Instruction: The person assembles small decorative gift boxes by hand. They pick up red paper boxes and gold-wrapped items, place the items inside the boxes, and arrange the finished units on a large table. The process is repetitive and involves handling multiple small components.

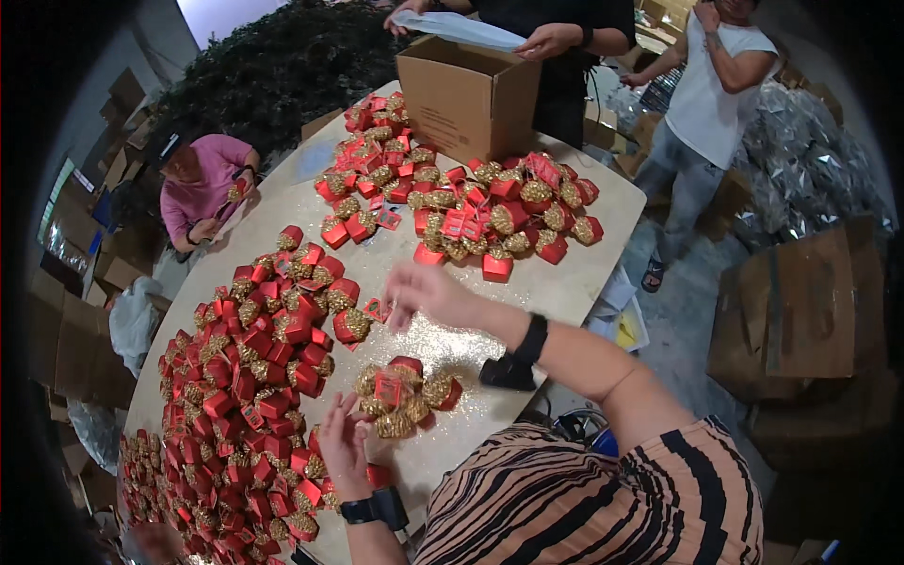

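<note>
A small cluster of red and gold ornaments (400,405), with a red tag on top, lies on the glitter-strewn table in front of me. My left hand (345,444) is at the cluster's left side, fingers raised and apart, with nothing visible in them. Above and beyond the cluster hovers my right hand (428,294), its fingers bent together as in a pinch. It is slightly blurred, and whatever thin thing it may hold does not show. Just left of its fingertips are a red tag (374,310) and a red and gold ornament (351,325) at the pile's edge.
A large ornament pile (254,377) covers the table's (565,292) left side; another pile (508,212) lies at the far side by a cardboard box (447,99). A person holds a pale sheet (461,30) over the box. A person in pink (207,188) sits left; another (716,104) stands right.
</note>
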Available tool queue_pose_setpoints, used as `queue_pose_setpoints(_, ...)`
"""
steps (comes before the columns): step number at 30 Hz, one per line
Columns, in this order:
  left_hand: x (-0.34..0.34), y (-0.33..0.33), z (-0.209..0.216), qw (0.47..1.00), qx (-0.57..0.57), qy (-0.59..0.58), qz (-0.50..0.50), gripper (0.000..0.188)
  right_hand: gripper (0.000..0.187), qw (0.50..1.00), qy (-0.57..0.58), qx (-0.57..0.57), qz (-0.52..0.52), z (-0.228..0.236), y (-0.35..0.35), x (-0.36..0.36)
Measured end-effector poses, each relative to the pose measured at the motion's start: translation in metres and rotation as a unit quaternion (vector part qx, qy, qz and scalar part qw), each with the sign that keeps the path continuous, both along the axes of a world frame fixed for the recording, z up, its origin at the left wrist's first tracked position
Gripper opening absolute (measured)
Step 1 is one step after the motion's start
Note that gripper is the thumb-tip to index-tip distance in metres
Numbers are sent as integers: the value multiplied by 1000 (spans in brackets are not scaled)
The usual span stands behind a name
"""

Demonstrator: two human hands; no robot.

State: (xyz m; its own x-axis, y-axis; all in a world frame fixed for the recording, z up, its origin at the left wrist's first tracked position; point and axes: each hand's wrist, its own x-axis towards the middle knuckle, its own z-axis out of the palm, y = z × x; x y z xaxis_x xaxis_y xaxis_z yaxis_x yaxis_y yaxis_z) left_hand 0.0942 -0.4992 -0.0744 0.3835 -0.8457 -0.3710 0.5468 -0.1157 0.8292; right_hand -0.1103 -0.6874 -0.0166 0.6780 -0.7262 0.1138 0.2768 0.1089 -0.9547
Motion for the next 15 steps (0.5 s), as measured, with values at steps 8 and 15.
queue_pose_setpoints(8, 6, 23, 1, 997, 9, 50, 61, 76, 13, 958, -19, -228, -175, 115, -66, -74)
queue_pose_setpoints(15, 13, 37, -30, 997, -10, 73, -27, 69, 15, 927, 79, -179, -320, 14, -117, -117)
